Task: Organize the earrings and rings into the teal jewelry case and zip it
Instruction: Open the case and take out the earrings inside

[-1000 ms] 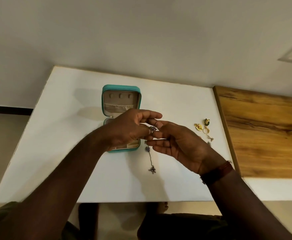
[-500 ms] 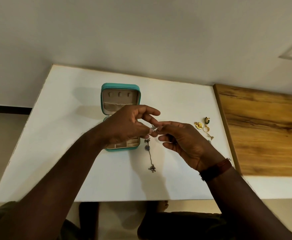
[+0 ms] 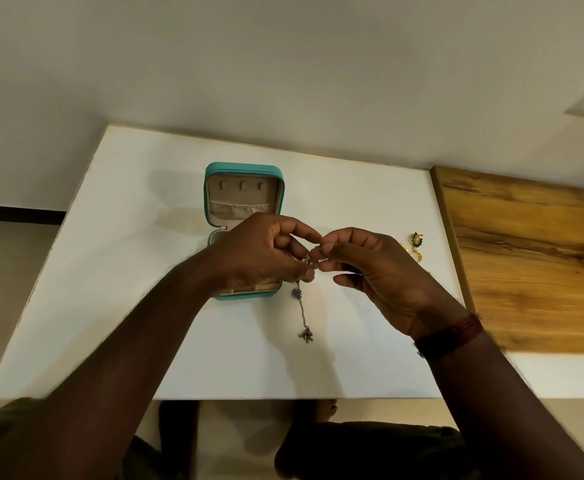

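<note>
The teal jewelry case (image 3: 245, 174) lies open on the white table (image 3: 138, 271), lid tilted back, beige lining showing. My left hand (image 3: 259, 251) hovers over the case's lower tray and hides most of it. My right hand (image 3: 373, 271) meets it fingertip to fingertip. Both pinch a small silver earring (image 3: 309, 260) between them. A long silver dangle earring (image 3: 301, 311) lies on the table just right of the case. Gold and green earrings (image 3: 415, 242) lie further right, partly hidden behind my right hand.
A wooden board (image 3: 533, 265) borders the white table on the right. The table's near edge runs just above my knees. A plain wall stands behind the table.
Both hands have drawn closer together and slightly toward the case, the fingertips now closed tighter on the small earring. My right hand now hides more of the gold pieces.
</note>
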